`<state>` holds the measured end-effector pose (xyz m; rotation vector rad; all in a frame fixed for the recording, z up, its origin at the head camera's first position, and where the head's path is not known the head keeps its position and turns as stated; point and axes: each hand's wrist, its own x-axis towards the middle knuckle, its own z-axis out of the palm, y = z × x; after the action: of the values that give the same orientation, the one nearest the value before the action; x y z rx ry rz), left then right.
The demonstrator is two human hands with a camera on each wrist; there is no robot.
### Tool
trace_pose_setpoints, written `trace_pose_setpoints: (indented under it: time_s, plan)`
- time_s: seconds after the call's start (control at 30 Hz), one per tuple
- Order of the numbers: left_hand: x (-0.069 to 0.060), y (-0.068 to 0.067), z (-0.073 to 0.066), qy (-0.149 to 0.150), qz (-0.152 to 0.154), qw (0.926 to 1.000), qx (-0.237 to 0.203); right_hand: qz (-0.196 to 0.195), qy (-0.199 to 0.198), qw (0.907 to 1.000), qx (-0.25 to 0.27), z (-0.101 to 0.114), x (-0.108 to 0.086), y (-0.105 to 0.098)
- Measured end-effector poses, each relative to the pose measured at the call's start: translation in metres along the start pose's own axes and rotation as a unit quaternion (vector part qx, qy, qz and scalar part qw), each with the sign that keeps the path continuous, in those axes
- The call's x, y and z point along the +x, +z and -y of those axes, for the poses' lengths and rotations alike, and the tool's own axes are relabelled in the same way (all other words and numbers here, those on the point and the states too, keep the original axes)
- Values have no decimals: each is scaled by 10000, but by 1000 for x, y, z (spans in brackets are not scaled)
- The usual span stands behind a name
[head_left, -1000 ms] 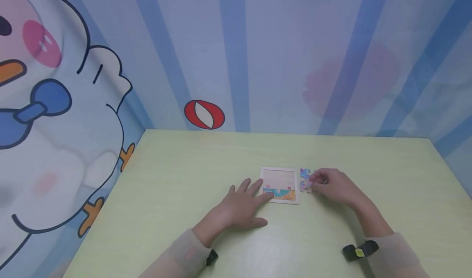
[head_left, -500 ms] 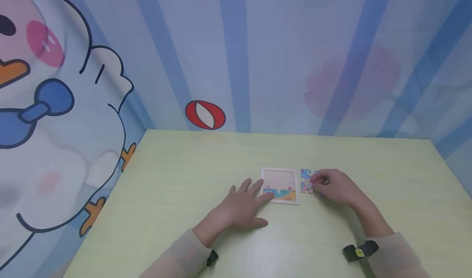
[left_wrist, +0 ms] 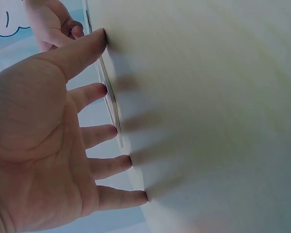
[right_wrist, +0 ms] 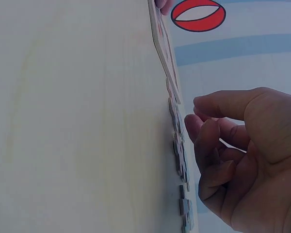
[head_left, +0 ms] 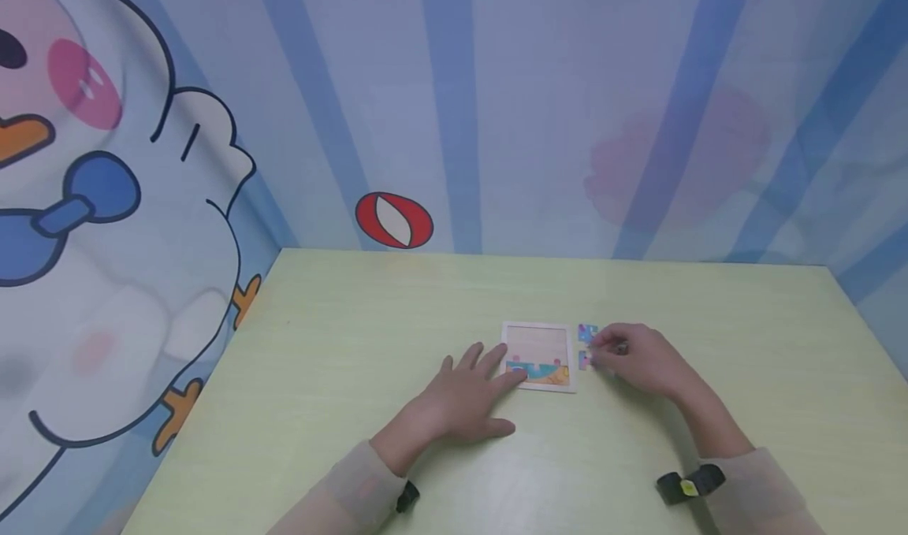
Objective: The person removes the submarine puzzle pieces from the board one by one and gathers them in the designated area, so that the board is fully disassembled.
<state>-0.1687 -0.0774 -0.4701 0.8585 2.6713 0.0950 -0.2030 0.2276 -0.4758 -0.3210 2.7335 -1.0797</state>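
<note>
While the person's left hand (head_left: 464,405) lies with its fingers straight and spread, gripping nothing, its index finger reaches over the near left part of a thin, square, white-rimmed tray (head_left: 537,342) on the pale yellow-green tabletop (head_left: 340,362). Light, steady pressure there should be enough to stop the tray sliding. Being about square, the tray has no clear long axis; its sides run roughly in line with the table's far edge. Inside, a blue-and-orange printed puzzle strip (head_left: 549,374) lies along the near side, its long axis left to right, small pinkish tabs pointing away from the person. Just right of the tray, flat, multicoloured jigsaw pieces (head_left: 586,332) lie loose, the visible ones lined up near to far. The right hand (head_left: 641,358) is over them, fingers curled and fingertips close to the thumb; whether a piece is pinched between them, I cannot tell. A clean pick-up probably calls for gripping one piece by opposite edges, without nudging its neighbours.
</note>
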Motion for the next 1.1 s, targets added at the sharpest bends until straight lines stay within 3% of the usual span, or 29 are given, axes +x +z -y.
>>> trace_pose_setpoints:
  time_s: [0.33, 1.1]
  plan:
    - [-1, 0, -6, 111, -101, 9999, -54, 245, -322, 9985, 367, 10, 4, 10]
    - [1, -4, -11, 109, 117, 9999, 0, 640, -598, 9962, -8, 20, 10, 27]
